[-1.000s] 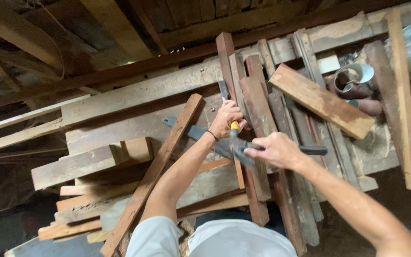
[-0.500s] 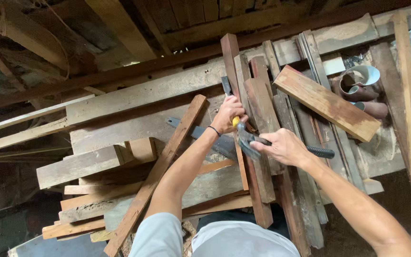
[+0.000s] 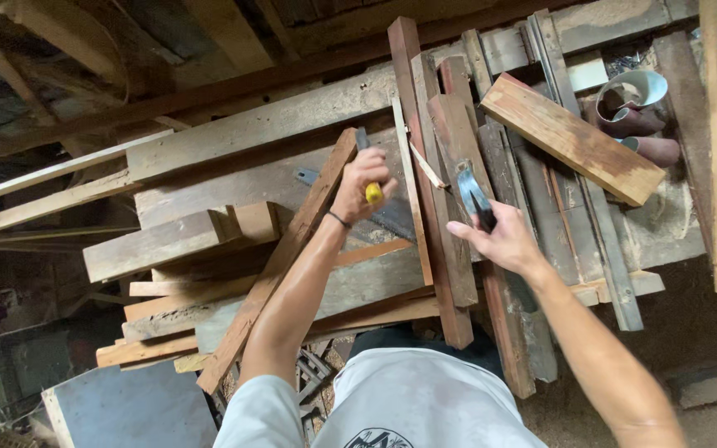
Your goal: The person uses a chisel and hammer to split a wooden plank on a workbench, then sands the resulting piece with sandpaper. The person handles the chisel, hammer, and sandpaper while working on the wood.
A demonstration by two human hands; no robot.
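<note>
Looking down from head height over a heap of rough timber.

Far left: short wooden blocks (image 3: 168, 241) stacked on loose boards, with a grey sheet (image 3: 134, 406) leaning below them.

Left of centre: left forearm stretched forward and upward, thin band at the wrist. Left hand (image 3: 365, 178) curled in a closed grip around a yellow-handled tool (image 3: 373, 193), knuckles up. Working end hidden by the fist, so kind of tool hard to tell. Just beneath the fist, a flat dark metal blade (image 3: 392, 217) lying across the boards. Beside it, a long reddish slat (image 3: 425, 166) running away from the body.

Right of centre: right hand (image 3: 504, 241) wrapped in a firm grip around the handle of a hammer (image 3: 470, 192), steel head tipped upward. Changed from half a second ago: then pressed close against the left hand with the hammer lying low and sideways; now drawn back and lifted, clearly apart from the yellow-handled tool, wrist cocked, elbow bent, forearm angling in from the lower right. Reads as the raised part of a swing rather than a blow landing.

Further right: a thick pale plank (image 3: 570, 137) lying slantwise over the slats, then pipe offcuts (image 3: 632, 104) on a sawdust-covered counter (image 3: 674, 224).
</note>
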